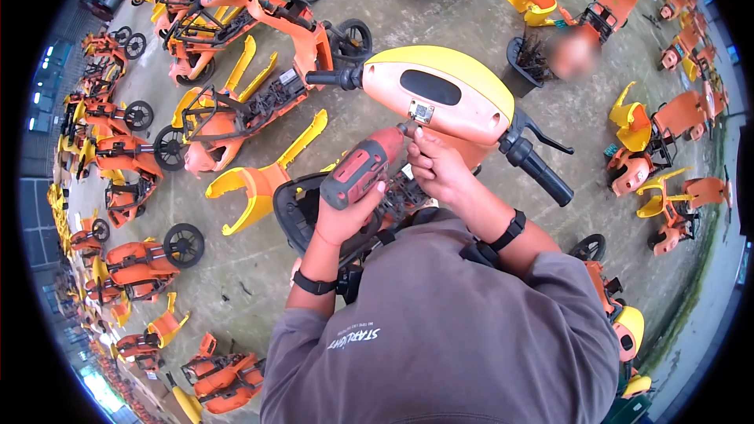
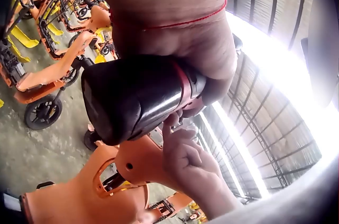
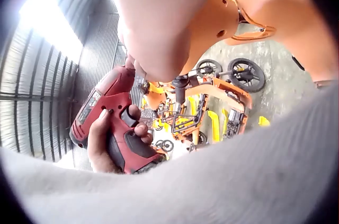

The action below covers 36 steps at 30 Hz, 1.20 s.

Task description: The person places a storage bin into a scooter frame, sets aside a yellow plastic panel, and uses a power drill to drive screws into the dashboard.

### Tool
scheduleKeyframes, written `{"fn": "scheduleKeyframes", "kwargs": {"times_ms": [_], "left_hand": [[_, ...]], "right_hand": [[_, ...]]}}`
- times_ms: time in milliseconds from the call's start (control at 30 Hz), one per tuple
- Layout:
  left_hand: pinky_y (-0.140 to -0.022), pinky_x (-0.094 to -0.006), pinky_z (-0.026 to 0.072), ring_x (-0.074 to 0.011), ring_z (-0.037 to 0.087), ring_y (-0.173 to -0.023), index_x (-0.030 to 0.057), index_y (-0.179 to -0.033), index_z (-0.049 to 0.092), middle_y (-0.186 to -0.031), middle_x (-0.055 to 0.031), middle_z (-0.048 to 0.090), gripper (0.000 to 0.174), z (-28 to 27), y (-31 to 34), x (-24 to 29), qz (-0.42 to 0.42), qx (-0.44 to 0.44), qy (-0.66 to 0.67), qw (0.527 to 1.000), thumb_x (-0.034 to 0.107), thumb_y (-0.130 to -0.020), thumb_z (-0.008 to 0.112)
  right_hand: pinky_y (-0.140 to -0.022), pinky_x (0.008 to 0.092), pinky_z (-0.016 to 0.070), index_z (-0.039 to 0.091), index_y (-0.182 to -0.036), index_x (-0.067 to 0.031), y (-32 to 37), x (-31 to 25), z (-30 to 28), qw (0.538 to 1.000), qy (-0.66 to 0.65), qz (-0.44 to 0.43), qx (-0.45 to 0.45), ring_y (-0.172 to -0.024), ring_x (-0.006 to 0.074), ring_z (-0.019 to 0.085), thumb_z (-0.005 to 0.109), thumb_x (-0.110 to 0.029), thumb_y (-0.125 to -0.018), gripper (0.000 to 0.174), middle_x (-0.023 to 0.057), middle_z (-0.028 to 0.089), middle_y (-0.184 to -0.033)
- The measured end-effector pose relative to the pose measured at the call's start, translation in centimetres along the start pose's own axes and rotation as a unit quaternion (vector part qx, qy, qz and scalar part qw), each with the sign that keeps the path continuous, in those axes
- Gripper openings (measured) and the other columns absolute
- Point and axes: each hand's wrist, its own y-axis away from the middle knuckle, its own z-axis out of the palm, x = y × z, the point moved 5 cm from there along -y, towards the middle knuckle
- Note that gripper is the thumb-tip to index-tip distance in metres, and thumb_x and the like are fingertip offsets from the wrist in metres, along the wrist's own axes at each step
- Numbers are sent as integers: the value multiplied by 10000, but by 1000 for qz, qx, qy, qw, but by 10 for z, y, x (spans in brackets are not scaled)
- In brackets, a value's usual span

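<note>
The left hand grips a red and black power driver, its nose pointing at the handlebar cover; in the right wrist view the fingers wrap the handle of the driver. The right hand has its thumb and fingertips together at the driver's nose; whatever small part they hold is hidden. Just above them, a small square plate sits on the orange and yellow handlebar cover. In the left wrist view the right hand is beside the driver's front end.
Black grips stick out from both sides of the cover. Below it lies an open black compartment. A loose yellow and orange panel rests on the floor at the left. Partly stripped scooters stand all around, and a black bin stands beyond the cover.
</note>
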Motion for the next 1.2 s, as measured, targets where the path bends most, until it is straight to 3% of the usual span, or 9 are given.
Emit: {"fn": "scheduleKeyframes", "kwargs": {"times_ms": [267, 333, 367, 433, 467, 633, 833, 933, 1200], "left_hand": [[-786, -282, 537, -109, 658, -866, 0, -1114, 654, -982, -47, 710, 288, 5, -19, 11, -5, 23, -4, 1000, 88, -851, 729], [-733, -273, 538, -100, 655, -809, -4, -1109, 653, -962, -44, 703, 282, 5, -21, 14, -21, 22, 38, 999, 88, -853, 728], [-733, -273, 538, -100, 655, -809, -4, -1109, 653, -962, -44, 703, 282, 5, -23, 14, -21, 22, 37, 999, 88, -853, 728], [-700, -265, 534, -90, 648, -772, -8, -1108, 651, -956, -42, 697, 278, 5, -25, 13, -12, 23, 49, 998, 83, -856, 726], [-700, -265, 534, -90, 648, -772, -8, -1108, 651, -956, -42, 697, 278, 5, -25, 14, -13, 21, 48, 999, 83, -856, 726], [-678, -291, 564, -141, 662, -774, -19, -1261, 540, -1033, -97, 684, 407, 2, -28, 7, 16, 3, 3, 1000, 11, -878, 675], [-801, -288, 534, -115, 660, -884, -8, -1120, 646, -997, -51, 708, 301, 3, -27, 11, -3, 23, 36, 999, 89, -850, 736], [-688, -288, 563, -136, 657, -786, -13, -1271, 536, -1036, -89, 682, 425, 2, -30, 5, 12, -2, 14, 1000, 21, -874, 681], [-692, -276, 546, -110, 648, -779, -8, -1194, 588, -989, -58, 686, 354, 6, -34, 5, -30, -1, 38, 999, 67, -870, 707]], "right_hand": [[-418, 181, 300, 535, -1283, -13, 19, -30, -7, 979, 195, -30, 55, -493, 31, 378, 490, -211, -1048, 310, -40, 496, -689], [-422, 263, 389, 493, -1368, 1, 14, -39, -9, 815, 546, -180, 75, -516, 118, 531, 503, -195, -1033, 388, 30, 581, -676], [-422, 263, 389, 493, -1368, 1, 11, -38, -13, 815, 545, -180, 76, -516, 118, 531, 503, -195, -1033, 388, 30, 581, -676], [-468, 366, 475, 451, -1427, -3, 20, -43, 6, 527, 759, -375, 73, -588, 242, 650, 535, -147, -985, 472, 129, 652, -708], [-468, 366, 475, 451, -1427, -3, 21, -45, 7, 527, 759, -375, 74, -588, 242, 650, 535, -147, -985, 472, 129, 652, -708], [-480, 415, 517, 344, -1507, -31, 14, -41, 9, 288, 905, -290, 116, -537, 290, 648, 550, -58, -845, 694, 131, 652, -670], [-415, 409, 485, 217, -1558, -36, 10, -31, -1, 222, 937, -237, 132, -441, 251, 592, 531, -80, -832, 792, 104, 596, -565], [-414, 405, 481, 227, -1552, -23, 8, -30, -1, 226, 937, -230, 132, -438, 249, 585, 533, -75, -828, 788, 98, 583, -552], [-411, 407, 475, 207, -1550, 0, 7, -28, -2, 248, 936, -217, 124, -430, 252, 579, 533, -70, -823, 800, 101, 583, -546]]}}
